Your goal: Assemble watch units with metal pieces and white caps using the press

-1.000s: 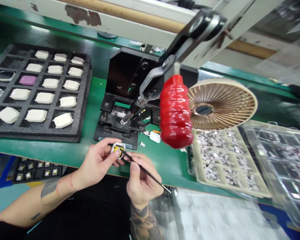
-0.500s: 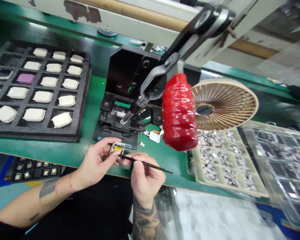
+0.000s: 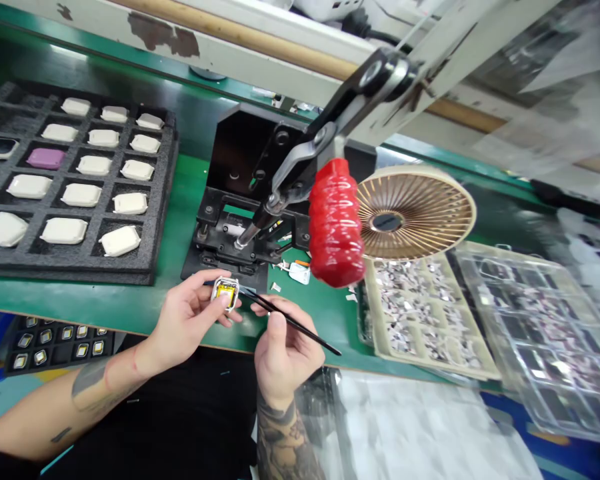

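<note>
In the lower centre of the frame, the right hand [image 3: 287,350] gripped slim black tweezers [image 3: 303,327], their tips just beside a small white rounded-square casing with a yellow interior [image 3: 225,293], which the left hand [image 3: 193,317] pinched above the green counter [image 3: 80,297]. Beyond stood a black metal press [image 3: 245,150] at centre, with a dark grey foam tray [image 3: 157,213] at left holding white blocks [image 3: 81,194].
</note>
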Tool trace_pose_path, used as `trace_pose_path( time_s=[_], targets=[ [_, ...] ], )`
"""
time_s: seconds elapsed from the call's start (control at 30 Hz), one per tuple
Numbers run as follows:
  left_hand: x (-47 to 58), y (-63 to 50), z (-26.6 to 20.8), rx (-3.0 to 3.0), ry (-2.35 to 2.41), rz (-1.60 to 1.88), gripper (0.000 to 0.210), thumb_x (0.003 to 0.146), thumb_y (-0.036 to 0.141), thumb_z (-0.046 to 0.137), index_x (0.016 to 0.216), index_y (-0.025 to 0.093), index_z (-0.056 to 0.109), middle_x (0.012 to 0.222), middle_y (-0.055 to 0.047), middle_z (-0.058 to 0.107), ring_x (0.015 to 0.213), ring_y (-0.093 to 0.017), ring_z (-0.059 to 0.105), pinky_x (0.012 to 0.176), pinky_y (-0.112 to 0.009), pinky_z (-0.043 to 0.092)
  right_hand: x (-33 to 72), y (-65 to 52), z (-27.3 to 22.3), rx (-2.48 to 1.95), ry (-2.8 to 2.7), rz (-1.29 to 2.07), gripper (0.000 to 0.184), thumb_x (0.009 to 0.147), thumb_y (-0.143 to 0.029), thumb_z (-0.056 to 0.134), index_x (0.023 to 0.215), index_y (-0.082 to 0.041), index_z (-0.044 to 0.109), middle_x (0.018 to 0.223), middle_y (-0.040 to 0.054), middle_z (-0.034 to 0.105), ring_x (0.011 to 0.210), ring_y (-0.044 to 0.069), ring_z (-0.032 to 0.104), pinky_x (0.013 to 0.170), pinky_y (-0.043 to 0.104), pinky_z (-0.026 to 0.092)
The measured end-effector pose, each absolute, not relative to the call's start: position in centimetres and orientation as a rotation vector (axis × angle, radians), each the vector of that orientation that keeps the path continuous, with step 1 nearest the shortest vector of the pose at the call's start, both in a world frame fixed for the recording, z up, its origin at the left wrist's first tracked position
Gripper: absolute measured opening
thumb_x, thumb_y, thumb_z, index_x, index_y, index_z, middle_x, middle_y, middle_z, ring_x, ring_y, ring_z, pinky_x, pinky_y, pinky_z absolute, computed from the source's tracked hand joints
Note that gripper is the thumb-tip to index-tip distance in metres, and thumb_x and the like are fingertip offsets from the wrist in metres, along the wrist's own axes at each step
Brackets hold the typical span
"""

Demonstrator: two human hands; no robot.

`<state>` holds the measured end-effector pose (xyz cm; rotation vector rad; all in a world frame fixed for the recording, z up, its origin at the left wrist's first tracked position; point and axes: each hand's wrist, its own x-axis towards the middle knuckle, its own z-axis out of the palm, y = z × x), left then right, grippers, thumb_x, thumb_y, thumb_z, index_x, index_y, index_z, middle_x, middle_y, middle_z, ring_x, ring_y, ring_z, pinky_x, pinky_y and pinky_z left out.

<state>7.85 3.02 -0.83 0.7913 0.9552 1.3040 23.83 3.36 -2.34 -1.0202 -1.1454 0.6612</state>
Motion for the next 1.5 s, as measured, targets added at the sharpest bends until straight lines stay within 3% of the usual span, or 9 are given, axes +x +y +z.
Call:
trace_pose_path(
  time_s=[0.37,0.7,0.77,0.83,0.93,1.07,1.23,1.37,1.5],
  targets=[
    [7.4,3.7,-0.1,0.716,0.985,1.283,0.047,0.098,0.042,0.091,0.131,0.015,0.071,0.097,-0.013,0.089,0.077,-0.025,0.088,0.07,-0.031,0.074,24.3,2.3,-1.7,-0.865,-1.184,0.88,0.009,0.111,-0.024,0.069,0.112,-0.025,0.077,0.098,0.0048,0.08,0.079,0.017,0.078,0.065,0.029,0.065],
    [6.6,2.1,-1.3,0.969,1.118,1.157,0.048,0.105,0.045,0.083,0.143,0.018,0.071,0.111,-0.013,0.089,0.09,-0.028,0.088,0.08,-0.038,0.075,41.1,-0.6,10.9,-0.895,-1.386,0.686,0.026,0.102,-0.036,0.077,0.081,-0.023,0.068,0.055,-0.0026,0.057,0.041,0.013,0.049,0.045,0.03,0.042],
    [6.3,1.8,-1.8,1.0,1.116,1.127,0.049,0.105,0.045,0.083,0.145,0.02,0.071,0.115,-0.012,0.089,0.093,-0.028,0.088,0.081,-0.037,0.076,45.4,1.9,11.8,-1.253,-1.382,0.363,0.034,0.099,-0.033,0.084,0.071,-0.021,0.068,0.06,0.003,0.064,0.052,0.017,0.062,0.053,0.033,0.05],
    [6.2,1.7,-2.2,1.029,1.116,1.113,0.05,0.105,0.046,0.082,0.147,0.021,0.07,0.117,-0.011,0.089,0.094,-0.028,0.088,0.082,-0.036,0.076,47.7,4.7,11.5,-1.433,-1.097,-0.252,0.021,0.096,-0.035,0.086,0.09,-0.017,0.079,0.074,0.0071,0.075,0.065,0.019,0.07,0.064,0.035,0.058],
    [6.1,1.6,-2.7,1.093,1.125,1.106,0.056,0.106,0.048,0.08,0.154,0.022,0.066,0.117,-0.011,0.089,0.094,-0.027,0.089,0.083,-0.034,0.077,46.7,6.9,9.1,-1.46,-1.264,-0.593,0.018,0.103,-0.034,0.079,0.11,-0.018,0.083,0.099,0.0096,0.083,0.087,0.022,0.079,0.078,0.037,0.065],
    [5.6,1.7,-3.6,1.231,1.169,1.078,0.049,0.108,0.046,0.077,0.152,0.025,0.069,0.121,-0.008,0.09,0.097,-0.024,0.09,0.089,-0.029,0.076,41.1,5.3,4.5,-1.274,-1.993,-0.569,0.03,0.107,-0.012,0.069,0.133,-0.023,0.078,0.111,0.0093,0.084,0.098,0.022,0.078,0.083,0.037,0.064],
    [5.1,1.9,-4.5,1.485,1.218,1.051,0.031,0.105,0.045,0.079,0.129,0.025,0.079,0.115,-0.006,0.091,0.09,-0.022,0.09,0.086,-0.025,0.075,37.6,3.9,0.5,-1.2,-2.566,-0.602,0.025,0.112,-0.013,0.059,0.132,-0.013,0.075,0.101,0.0097,0.081,0.087,0.021,0.071,0.074,0.039,0.055],
    [5.4,2.0,-4.3,1.57,1.224,1.049,0.028,0.105,0.046,0.078,0.126,0.027,0.079,0.107,-0.002,0.091,0.084,-0.02,0.09,0.084,-0.022,0.074,41.0,5.6,1.1,-1.492,-2.346,-0.384,0.033,0.113,-0.015,0.055,0.138,-0.02,0.075,0.108,0.0084,0.082,0.095,0.021,0.073,0.081,0.036,0.057],
    [5.8,2.0,-4.0,1.546,1.279,1.048,0.031,0.105,0.05,0.077,0.126,0.027,0.079,0.102,-0.001,0.091,0.084,-0.019,0.089,0.085,-0.021,0.073,47.9,11.4,3.5,-1.818,-1.937,-0.284,0.031,0.111,-0.019,0.054,0.127,-0.019,0.08,0.119,0.0137,0.082,0.11,0.026,0.075,0.099,0.039,0.058]
  ],
)
